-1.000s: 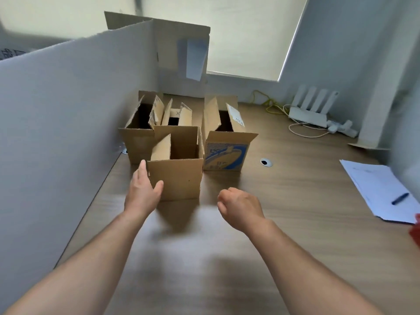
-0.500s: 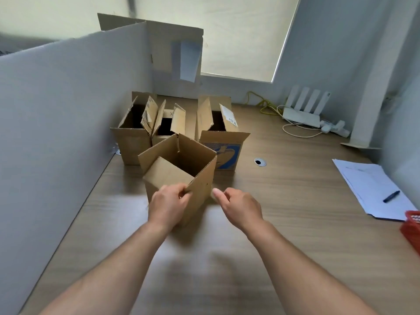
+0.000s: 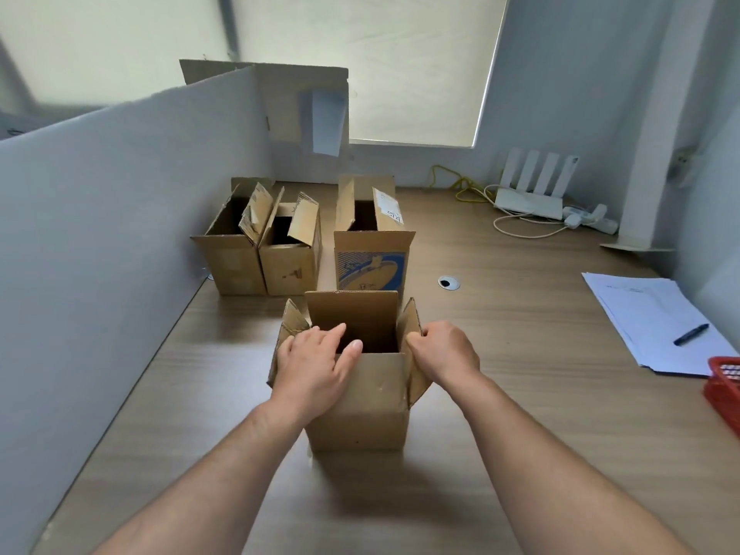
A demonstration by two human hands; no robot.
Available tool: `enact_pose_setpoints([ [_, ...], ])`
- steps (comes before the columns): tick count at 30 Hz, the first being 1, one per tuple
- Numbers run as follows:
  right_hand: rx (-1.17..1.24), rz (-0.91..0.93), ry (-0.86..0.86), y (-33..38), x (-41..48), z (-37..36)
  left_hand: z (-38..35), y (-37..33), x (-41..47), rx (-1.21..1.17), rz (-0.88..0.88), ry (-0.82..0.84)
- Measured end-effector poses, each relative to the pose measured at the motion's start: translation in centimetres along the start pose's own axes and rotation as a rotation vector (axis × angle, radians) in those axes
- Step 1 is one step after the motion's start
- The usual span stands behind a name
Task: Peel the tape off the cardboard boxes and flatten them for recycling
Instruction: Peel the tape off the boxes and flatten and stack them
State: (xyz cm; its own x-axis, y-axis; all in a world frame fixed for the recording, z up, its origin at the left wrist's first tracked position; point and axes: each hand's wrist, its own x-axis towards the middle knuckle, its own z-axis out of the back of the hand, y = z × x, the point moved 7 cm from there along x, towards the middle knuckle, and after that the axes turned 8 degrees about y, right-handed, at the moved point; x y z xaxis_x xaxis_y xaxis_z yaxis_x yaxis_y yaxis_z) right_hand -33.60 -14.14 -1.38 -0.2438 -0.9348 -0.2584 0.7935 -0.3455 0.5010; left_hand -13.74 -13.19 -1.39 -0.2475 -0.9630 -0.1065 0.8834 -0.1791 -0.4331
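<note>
Brown cardboard fills the middle of my view. The near box (image 3: 368,406) stands upright on the worktop (image 3: 560,354) with its top open and its flaps sticking up. I think it sits this close so both grips can reach it.

My left grip (image 3: 316,362) lies on the left top edge of the box. Its fingers are mostly straight and spread, touching but not pinching. I guess it is there to steady the box. My right grip (image 3: 444,354) has its fingers curled round the right flap (image 3: 412,318) and holds it. So the box sits right between the two grips, one at each side of the opening.

I cannot see any tape from here. It may be on the bottom, which is hidden. If so, the box needs tipping over next.

Three more open boxes (image 3: 290,254) wait behind it by the white wall (image 3: 100,254), apart from my grips. Some papers (image 3: 648,314) with a pen (image 3: 690,334) and a red basket (image 3: 726,390) lie well off to the right.
</note>
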Motion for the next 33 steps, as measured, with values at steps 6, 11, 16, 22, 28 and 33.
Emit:
enact_pose_setpoints([
  [6,0.027,-0.08,-0.077,-4.0,0.2,2.3,0.4,-3.9,-2.0,-0.221,-0.074,-0.083],
  [11,0.088,-0.098,-0.049,-6.7,0.5,2.9,0.7,-4.3,-1.9,-0.147,0.022,-0.134],
  [16,0.145,-0.063,0.025,-7.5,0.5,2.5,-2.1,-2.6,-1.6,-0.452,0.219,0.125],
  [22,0.573,-0.097,0.201,-8.4,-0.3,1.0,-5.2,0.0,-1.3,-1.486,0.413,0.288],
  [28,0.786,-0.109,0.477,-7.9,-1.1,0.0,-6.2,0.5,-1.8,-1.444,0.469,0.329],
  [33,1.164,-0.067,0.478,-8.1,-0.3,1.4,-3.9,0.0,-1.2,-1.587,0.365,0.196],
])
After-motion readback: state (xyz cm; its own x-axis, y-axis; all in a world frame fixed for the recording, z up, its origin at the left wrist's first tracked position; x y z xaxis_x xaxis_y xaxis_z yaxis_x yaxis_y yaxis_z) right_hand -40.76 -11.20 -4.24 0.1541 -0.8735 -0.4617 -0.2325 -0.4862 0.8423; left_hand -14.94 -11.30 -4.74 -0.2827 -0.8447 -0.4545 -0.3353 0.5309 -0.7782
